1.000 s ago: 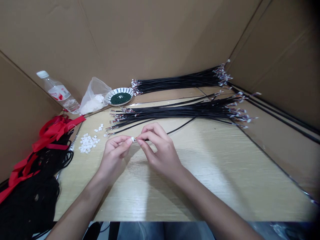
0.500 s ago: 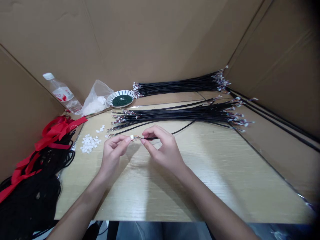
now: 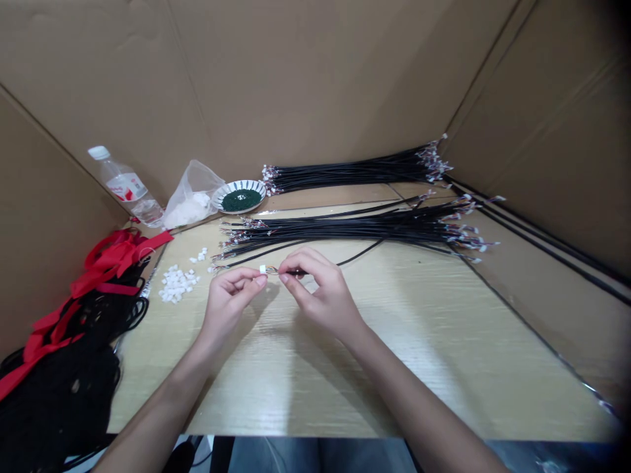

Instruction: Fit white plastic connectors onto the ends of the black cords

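Head view: the left hand (image 3: 227, 307) pinches a small white connector (image 3: 263, 269) between thumb and forefinger, just above the table (image 3: 404, 355). The right hand (image 3: 321, 297) grips with its fingertips the thin wire ends of one black cable (image 3: 355, 252), which almost touch the connector. This cable runs far and right, into the near bundle of cables (image 3: 374, 226).

I think the connector can slip easily, because only two fingertips hold so small a piece. It could then roll left to the pile of white connectors (image 3: 177, 284) and be lost there. The thin wires may bend if they meet the connector at an angle. A pull on the cable may also drag the bundle out of order.
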The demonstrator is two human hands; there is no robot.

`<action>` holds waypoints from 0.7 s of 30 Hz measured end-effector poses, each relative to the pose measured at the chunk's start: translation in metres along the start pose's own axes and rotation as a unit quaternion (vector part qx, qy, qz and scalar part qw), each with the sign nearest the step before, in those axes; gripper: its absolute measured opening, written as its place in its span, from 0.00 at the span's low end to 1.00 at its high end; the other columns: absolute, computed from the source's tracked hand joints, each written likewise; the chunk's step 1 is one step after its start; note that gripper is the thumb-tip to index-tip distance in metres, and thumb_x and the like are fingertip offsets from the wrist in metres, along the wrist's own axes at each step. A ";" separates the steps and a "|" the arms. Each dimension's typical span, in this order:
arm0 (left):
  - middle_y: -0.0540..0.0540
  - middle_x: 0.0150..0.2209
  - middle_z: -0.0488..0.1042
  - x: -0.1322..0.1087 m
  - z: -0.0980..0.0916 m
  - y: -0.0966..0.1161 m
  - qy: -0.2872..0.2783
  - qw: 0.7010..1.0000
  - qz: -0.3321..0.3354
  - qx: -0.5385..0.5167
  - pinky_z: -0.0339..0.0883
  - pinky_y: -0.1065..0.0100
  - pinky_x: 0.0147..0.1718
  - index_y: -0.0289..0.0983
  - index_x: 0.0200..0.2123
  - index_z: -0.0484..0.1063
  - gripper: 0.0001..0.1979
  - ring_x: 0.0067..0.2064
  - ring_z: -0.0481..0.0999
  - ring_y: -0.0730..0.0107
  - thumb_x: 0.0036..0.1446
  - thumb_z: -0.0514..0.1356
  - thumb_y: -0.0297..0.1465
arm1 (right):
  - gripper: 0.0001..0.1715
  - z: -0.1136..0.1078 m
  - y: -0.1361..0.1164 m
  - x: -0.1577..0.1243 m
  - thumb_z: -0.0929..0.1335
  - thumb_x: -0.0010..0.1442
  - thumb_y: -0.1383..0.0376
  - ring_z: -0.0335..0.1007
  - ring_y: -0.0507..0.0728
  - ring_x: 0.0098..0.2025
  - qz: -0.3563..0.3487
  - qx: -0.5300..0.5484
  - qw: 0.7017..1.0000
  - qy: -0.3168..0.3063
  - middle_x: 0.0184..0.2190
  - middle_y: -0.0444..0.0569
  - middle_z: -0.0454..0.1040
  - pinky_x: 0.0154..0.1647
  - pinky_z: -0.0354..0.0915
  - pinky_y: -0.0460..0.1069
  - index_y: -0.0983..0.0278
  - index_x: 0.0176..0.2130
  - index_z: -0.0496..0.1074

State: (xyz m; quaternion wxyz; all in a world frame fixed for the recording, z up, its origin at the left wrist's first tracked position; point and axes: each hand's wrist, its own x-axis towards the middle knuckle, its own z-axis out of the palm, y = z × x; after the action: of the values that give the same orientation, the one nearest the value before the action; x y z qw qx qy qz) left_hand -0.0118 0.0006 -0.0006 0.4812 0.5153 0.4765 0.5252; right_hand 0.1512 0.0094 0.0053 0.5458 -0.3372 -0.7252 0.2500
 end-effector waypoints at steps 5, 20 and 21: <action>0.57 0.14 0.57 -0.001 0.002 -0.001 -0.001 1.000 -0.005 0.006 0.44 0.75 0.18 0.34 0.25 0.75 0.11 0.18 0.49 0.83 0.45 0.67 0.36 | 0.05 0.000 0.001 -0.001 0.66 0.56 0.74 0.66 0.53 0.34 0.018 0.005 1.000 -0.007 0.30 0.47 0.69 0.32 0.62 0.47 0.65 0.32 0.70; 0.56 0.14 0.54 0.000 -0.004 -0.001 0.013 0.998 0.047 0.047 0.43 0.72 0.19 0.34 0.22 0.71 0.13 0.18 0.50 0.80 0.54 0.60 0.36 | 0.07 0.005 0.003 -0.003 0.63 0.59 0.74 0.64 0.53 0.35 0.045 -0.013 0.998 -0.053 0.31 0.47 0.67 0.37 0.62 0.48 0.64 0.31 0.65; 0.56 0.14 0.54 0.000 -0.003 -0.001 0.012 0.997 0.042 0.059 0.43 0.72 0.19 0.33 0.22 0.71 0.14 0.18 0.50 0.80 0.54 0.60 0.36 | 0.07 0.005 0.003 -0.003 0.63 0.59 0.74 0.64 0.54 0.35 0.044 -0.016 0.997 -0.055 0.31 0.47 0.67 0.37 0.62 0.48 0.64 0.31 0.65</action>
State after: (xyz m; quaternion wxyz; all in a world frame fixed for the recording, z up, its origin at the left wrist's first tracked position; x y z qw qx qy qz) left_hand -0.0153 0.0004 -0.0015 0.4214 0.5562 0.4902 0.5223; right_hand 0.1472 0.0091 -0.0003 0.4886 -0.3630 -0.7423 0.2800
